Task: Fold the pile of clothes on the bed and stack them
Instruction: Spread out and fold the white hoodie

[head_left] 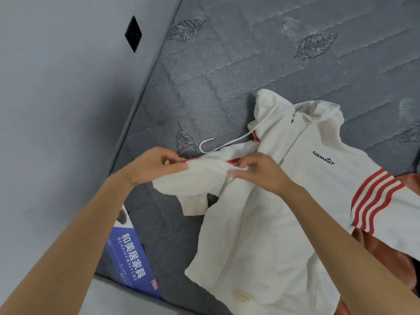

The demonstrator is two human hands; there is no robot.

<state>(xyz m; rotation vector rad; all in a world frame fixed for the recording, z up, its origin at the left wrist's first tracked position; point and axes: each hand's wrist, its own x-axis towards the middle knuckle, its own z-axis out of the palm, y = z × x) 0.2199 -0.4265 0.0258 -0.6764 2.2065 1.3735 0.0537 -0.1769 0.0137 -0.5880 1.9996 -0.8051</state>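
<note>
Head view. Both bare forearms reach forward over bed.
- Left hand [156, 165]: fingers curled, pinches outer end of hoodie's sleeve [204, 176] by red stripe, lifted slightly off mattress.
- Right hand [261, 172]: fingers bent, pinches same sleeve beside chest zip.
- White hoodie [261, 235]: front up on bed [227, 64], zipped, hood at far side. Other sleeve, red-striped, spreads right over rust-coloured garment [386, 264].
- Bed: grey quilted mattress, leaf motifs, blue label [130, 253] at near corner.
- Grey wall [56, 98] at left, black plate [133, 34] on it.

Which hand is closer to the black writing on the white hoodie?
Right. The right hand pinches the hoodie beside the zip, just left of the writing in the picture; the left hand holds the sleeve farther out on that side.
</note>
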